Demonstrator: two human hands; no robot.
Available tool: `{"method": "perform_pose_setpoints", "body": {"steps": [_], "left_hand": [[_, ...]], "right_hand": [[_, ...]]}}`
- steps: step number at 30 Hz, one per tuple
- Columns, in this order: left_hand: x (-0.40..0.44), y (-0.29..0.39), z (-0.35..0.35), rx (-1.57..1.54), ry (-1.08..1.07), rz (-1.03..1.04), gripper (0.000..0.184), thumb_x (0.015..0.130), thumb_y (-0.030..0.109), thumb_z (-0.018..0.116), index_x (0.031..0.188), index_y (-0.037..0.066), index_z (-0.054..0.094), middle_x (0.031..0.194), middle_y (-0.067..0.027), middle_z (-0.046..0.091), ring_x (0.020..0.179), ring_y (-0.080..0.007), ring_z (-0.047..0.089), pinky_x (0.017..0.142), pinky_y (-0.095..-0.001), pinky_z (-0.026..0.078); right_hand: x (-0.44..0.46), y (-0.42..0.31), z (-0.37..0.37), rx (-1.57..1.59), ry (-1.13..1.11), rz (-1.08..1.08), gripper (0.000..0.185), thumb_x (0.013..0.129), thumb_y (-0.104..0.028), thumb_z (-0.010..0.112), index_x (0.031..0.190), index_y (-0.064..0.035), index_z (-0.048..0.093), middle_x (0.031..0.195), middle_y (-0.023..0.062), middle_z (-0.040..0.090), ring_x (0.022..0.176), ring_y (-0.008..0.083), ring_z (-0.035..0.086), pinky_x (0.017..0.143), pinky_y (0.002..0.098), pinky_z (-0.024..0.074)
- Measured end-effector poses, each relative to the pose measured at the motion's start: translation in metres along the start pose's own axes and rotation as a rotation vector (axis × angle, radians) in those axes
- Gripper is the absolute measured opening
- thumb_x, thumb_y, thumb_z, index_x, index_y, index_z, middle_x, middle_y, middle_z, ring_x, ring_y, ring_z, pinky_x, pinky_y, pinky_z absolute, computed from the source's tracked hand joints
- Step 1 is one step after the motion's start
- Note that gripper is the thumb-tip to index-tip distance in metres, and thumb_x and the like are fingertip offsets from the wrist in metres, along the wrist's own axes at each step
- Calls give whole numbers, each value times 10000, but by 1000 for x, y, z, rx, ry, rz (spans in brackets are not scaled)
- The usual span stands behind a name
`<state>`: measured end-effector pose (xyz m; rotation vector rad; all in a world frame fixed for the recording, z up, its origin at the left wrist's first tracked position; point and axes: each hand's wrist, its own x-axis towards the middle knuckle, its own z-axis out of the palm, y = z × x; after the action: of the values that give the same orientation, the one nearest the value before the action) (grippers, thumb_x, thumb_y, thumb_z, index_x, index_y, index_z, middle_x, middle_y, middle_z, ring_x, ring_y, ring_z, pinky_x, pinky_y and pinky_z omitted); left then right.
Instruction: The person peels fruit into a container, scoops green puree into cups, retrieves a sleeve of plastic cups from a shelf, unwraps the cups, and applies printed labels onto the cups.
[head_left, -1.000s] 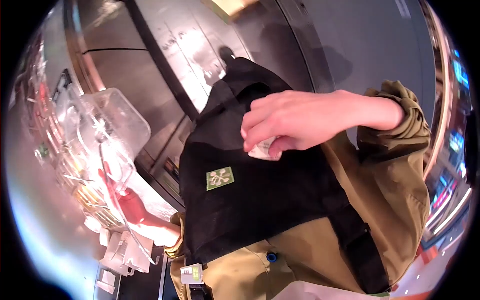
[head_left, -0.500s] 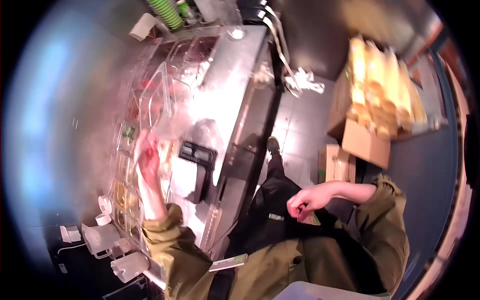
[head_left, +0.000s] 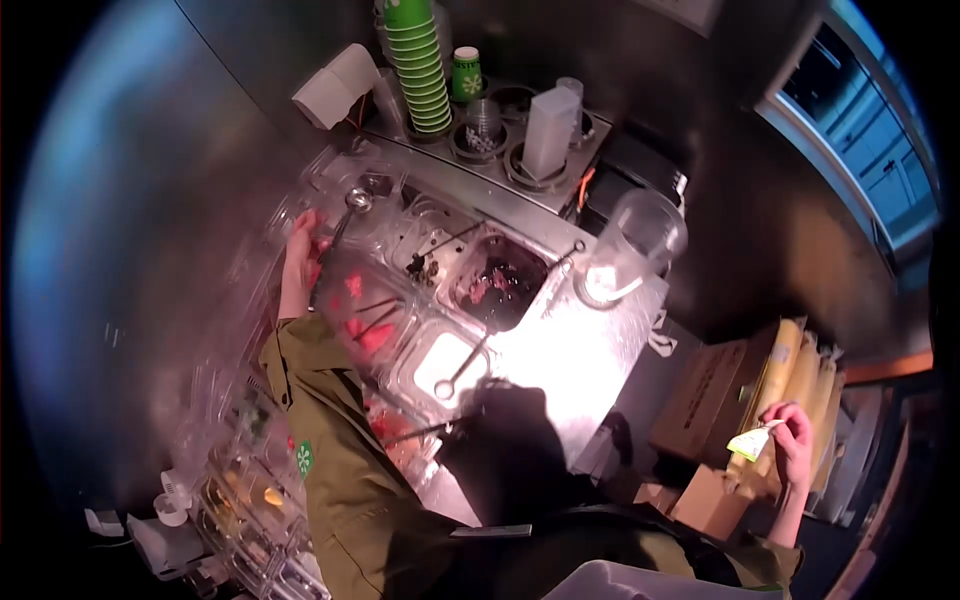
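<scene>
My left hand [head_left: 300, 248] reaches over the far side of the food counter, beside the clear plastic covers [head_left: 335, 205]. Its fingers are curled, and what they close on is hard to make out. A metal scoop [head_left: 357, 202] lies just to its right. Below the hand is a clear-covered tub of red pieces [head_left: 372, 332]. Out to the right, my right hand [head_left: 793, 440] pinches a small white and yellow-green tag or packet [head_left: 748, 442], held up above the cardboard boxes.
Tubs of white food [head_left: 440, 365] and dark food [head_left: 495, 280] have long-handled spoons across them. A stack of green cups [head_left: 418, 70] stands at the back. A clear pitcher [head_left: 640, 240] is on the steel counter. Cardboard boxes [head_left: 700, 395] sit to the right.
The view has swung toward the back of the counter. My left hand has reached farther along the tubs. My right hand has moved out from my body to the right, with the tag raised.
</scene>
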<state>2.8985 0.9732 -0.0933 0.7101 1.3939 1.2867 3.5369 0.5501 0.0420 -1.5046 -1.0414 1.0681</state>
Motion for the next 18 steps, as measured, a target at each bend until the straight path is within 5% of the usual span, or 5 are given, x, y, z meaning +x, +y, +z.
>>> {"method": "perform_pose_setpoints", "body": {"steps": [6,9,12,15,18], "left_hand": [[55,0,-9,108,-68,-62,363,852,338,494,1142,120,483,932,-48,589,480,-93,486,342,-187,367],[60,-7,11,739,0,80,370,828,371,514,1113,134,526,970,-104,580,619,-177,563,472,-276,469],[77,-36,-1,1423,390,634,364,815,370,519,1087,131,547,1008,-170,556,817,-285,569,697,-386,481],[11,0,19,1529,616,928,350,816,362,507,1058,115,560,1036,-197,536,933,-335,527,820,-434,412],[-92,55,29,1269,219,761,356,832,366,487,1036,85,569,1009,-174,554,895,-317,543,782,-371,436]], "right_hand": [[47,32,-2,187,290,90,103,814,-116,565,865,-78,484,685,-56,433,613,28,393,578,163,310],[63,29,6,181,308,114,120,799,-105,581,865,-80,484,681,-64,428,595,22,377,553,161,293],[73,20,10,176,250,80,143,779,-83,597,860,-80,480,671,-71,414,586,16,359,547,149,277],[81,7,9,113,160,-17,148,760,-60,607,841,-64,484,685,-62,423,609,20,366,564,155,290],[95,-24,51,70,-29,-100,141,748,-38,609,822,-42,488,756,-12,499,680,49,446,614,173,355]]}}
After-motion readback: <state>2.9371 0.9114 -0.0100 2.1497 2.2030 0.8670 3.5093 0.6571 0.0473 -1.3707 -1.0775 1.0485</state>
